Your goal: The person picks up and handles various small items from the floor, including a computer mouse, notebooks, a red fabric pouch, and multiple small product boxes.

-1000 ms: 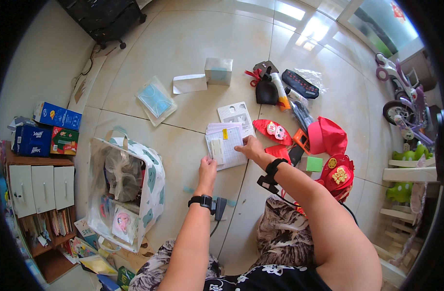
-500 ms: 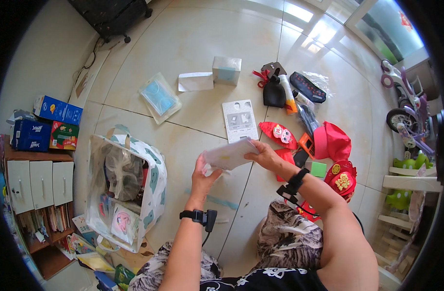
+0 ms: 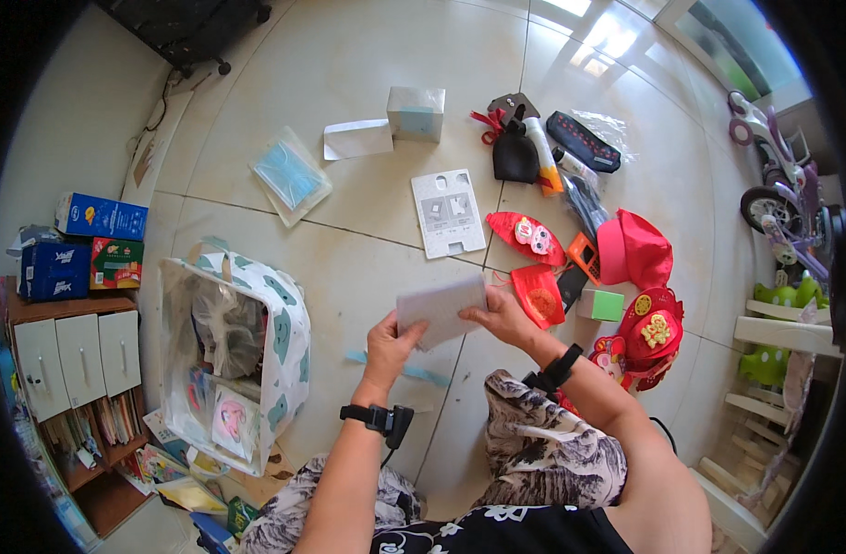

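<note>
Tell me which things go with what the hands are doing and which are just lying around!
Being handled:
paper stack, in left hand and right hand

Lying about:
plain red cap
green-and-white box
clear packet with something blue

A thin stack of pale, whitish-lavender paper sheets point(image 3: 441, 311), rectangular and faintly lined, is held over the tiled floor point(image 3: 368, 277). It sits slightly turned, its right end farther from the body than its left. The left hand point(image 3: 391, 349) pinches its lower left corner, thumb on top; the right hand point(image 3: 508, 320) grips its right edge. Finer markings are too small to read
</note>
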Action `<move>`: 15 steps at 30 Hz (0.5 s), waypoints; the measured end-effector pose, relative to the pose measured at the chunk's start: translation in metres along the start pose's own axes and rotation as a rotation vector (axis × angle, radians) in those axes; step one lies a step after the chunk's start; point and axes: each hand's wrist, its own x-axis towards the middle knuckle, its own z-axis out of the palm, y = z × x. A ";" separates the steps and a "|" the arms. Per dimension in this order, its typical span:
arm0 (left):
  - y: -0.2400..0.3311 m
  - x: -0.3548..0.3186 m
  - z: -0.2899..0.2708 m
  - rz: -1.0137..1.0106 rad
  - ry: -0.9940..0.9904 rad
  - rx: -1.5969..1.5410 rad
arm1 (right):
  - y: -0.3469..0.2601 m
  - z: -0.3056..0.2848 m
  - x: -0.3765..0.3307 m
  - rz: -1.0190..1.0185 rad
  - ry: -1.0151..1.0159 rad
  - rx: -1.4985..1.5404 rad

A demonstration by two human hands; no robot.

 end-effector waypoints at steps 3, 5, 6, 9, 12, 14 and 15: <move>-0.004 -0.011 0.014 -0.139 0.004 -0.367 | 0.002 0.006 -0.009 0.073 0.103 0.314; -0.003 -0.019 0.014 -0.129 -0.018 -0.369 | -0.007 0.007 -0.015 0.052 0.113 0.364; 0.000 -0.020 0.015 -0.102 -0.046 -0.369 | -0.011 0.004 -0.014 0.013 0.125 0.410; 0.013 -0.027 0.028 -0.132 -0.034 -0.431 | -0.017 -0.004 -0.019 0.098 0.124 0.524; 0.017 -0.031 0.036 -0.118 -0.088 -0.552 | -0.022 -0.005 -0.024 0.177 0.058 0.816; 0.024 -0.034 0.043 -0.092 -0.118 -0.508 | -0.016 -0.002 -0.026 0.187 0.026 0.999; 0.027 -0.035 0.046 -0.067 -0.141 -0.469 | -0.018 -0.002 -0.029 0.195 0.030 1.042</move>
